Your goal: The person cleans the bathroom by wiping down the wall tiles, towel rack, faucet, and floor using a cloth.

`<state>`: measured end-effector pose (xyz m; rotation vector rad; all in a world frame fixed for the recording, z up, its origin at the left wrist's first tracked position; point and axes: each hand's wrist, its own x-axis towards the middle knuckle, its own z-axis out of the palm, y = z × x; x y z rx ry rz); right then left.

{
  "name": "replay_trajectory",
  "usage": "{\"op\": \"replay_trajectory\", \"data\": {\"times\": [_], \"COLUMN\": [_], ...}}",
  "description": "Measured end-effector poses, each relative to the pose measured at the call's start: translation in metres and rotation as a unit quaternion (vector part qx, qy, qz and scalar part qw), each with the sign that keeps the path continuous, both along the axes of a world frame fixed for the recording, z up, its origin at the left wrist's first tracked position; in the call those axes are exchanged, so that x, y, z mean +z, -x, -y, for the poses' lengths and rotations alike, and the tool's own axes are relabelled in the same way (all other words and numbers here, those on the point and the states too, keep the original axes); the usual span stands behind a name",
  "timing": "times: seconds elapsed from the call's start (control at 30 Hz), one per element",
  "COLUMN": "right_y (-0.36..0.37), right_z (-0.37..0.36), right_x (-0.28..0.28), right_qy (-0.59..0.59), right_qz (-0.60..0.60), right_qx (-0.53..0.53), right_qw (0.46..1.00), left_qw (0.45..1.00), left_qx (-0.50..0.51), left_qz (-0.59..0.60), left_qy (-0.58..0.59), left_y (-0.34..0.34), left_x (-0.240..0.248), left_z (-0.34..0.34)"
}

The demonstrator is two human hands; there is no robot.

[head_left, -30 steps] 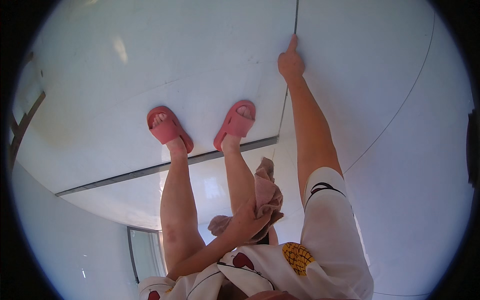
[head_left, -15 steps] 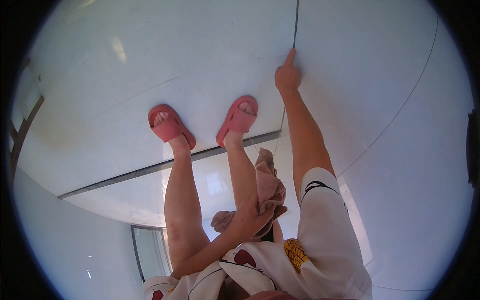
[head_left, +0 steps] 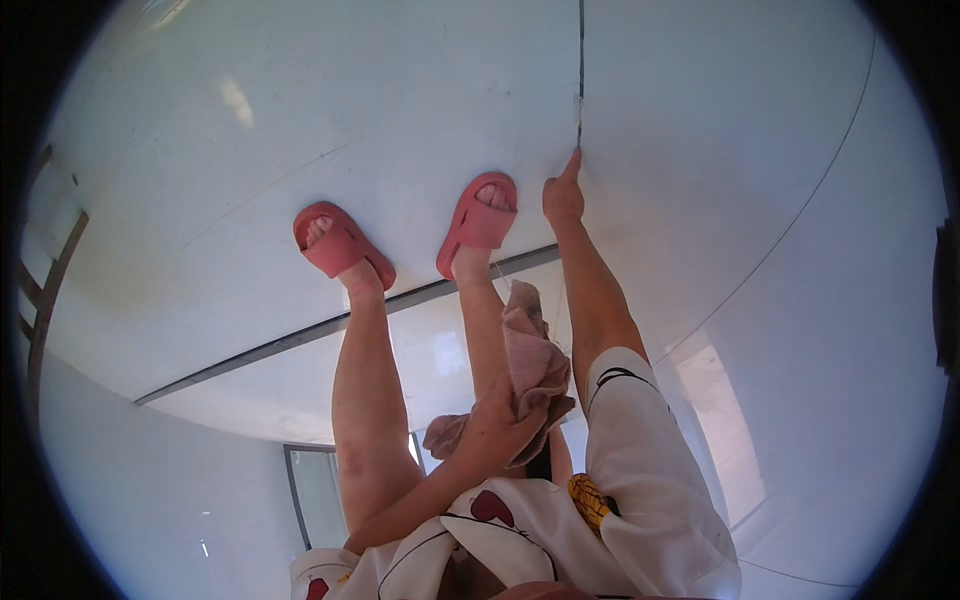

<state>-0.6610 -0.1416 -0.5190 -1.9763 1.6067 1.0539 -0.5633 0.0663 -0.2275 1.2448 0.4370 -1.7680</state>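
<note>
My left hand [head_left: 505, 425] is closed around a crumpled pinkish-brown cloth [head_left: 535, 360], held in front of my lap by my right leg. My right arm reaches forward, and the index finger of my right hand [head_left: 565, 195] is stretched out with its tip on a dark narrow seam [head_left: 581, 50]. The other fingers look curled in, and nothing shows in them. Just beyond the fingertip, a small whitish patch [head_left: 578, 106] lies on the seam.
My feet, in pink-red slippers [head_left: 480, 225], stand on a pale glossy floor [head_left: 250, 140]. A dark strip [head_left: 300, 338] crosses behind the heels. At the far left is a brown slatted frame [head_left: 50, 280]; a framed opening [head_left: 318, 490] appears at lower left. Smooth pale surfaces rise on the right.
My right hand has slid nearer to me along the seam, baring the whitish patch where the fingertip was. My left hand still holds the cloth. The view has shifted slightly.
</note>
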Motion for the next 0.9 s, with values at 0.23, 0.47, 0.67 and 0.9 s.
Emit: {"op": "replay_trajectory", "data": {"times": [0.23,0.47,0.67,0.9], "right_y": [0.011,0.033,-0.02,-0.013], "right_z": [-0.009,-0.009,0.02,0.018], "right_x": [-0.005,-0.007,-0.016,-0.023], "right_qy": [0.006,0.044,0.045,0.051], "right_qz": [-0.007,0.034,0.093,0.079], "right_qx": [-0.037,-0.038,0.068,0.039], "right_qw": [0.999,0.998,0.992,0.995], "left_qw": [0.999,1.0,0.999,0.999], "left_qx": [-0.035,-0.012,-0.012,-0.004], "left_qz": [0.022,0.014,-0.034,-0.042], "left_qy": [0.003,0.009,-0.02,-0.013], "left_y": [-0.003,0.003,0.004,-0.001], "left_x": [-0.002,-0.003,-0.008,-0.009], "left_z": [0.004,0.003,-0.002,0.001]}}
